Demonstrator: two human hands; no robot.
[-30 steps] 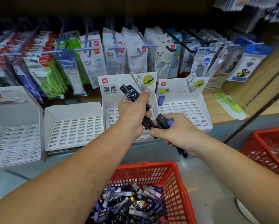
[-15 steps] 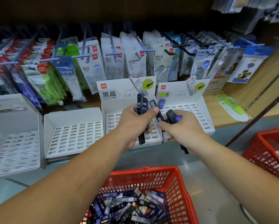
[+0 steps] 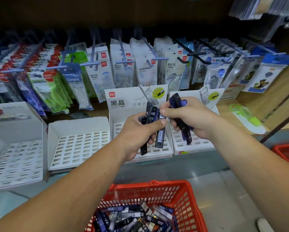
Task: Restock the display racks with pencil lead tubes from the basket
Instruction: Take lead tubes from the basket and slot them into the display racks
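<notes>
Black tubes (image 3: 160, 136) fanned upright in your left grip (image 3: 137, 133), clamped, likely for sorting; right grip (image 3: 195, 118) clamps another bunch (image 3: 174, 100). Both hover over the rack (image 3: 158, 154); more tubes lie in the basket (image 3: 150, 184).

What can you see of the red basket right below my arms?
The red basket looks like plastic, with lattice walls and a thicker rim carrying a small lug at the middle of its far edge. It stands upright on the grey surface below the display racks, cut off by the picture's bottom edge. Inside lies a loose heap of dark pencil lead tubes, some marked HB.
</notes>
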